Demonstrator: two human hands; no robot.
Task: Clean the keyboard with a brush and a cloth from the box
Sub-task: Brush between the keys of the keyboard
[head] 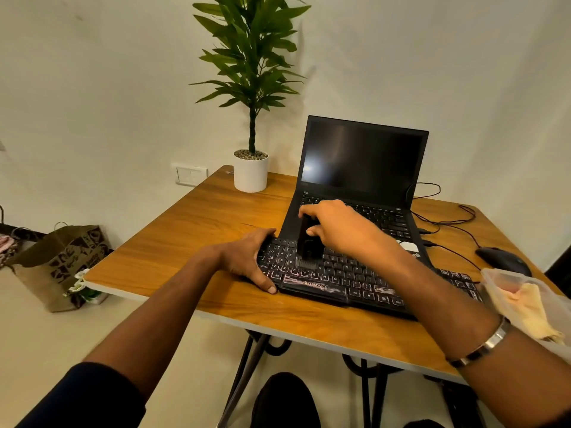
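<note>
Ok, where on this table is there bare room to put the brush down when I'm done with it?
The widest bare patch is the table's left side, between the plant pot, the keyboard and the left edge. A narrower bare strip runs along the near edge in front of the keyboard. The right side is crowded: laptop, cables, mouse and box.

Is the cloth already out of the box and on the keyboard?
No, the cloth lies in the box at the table's right edge, while the right hand holds the brush.
</note>
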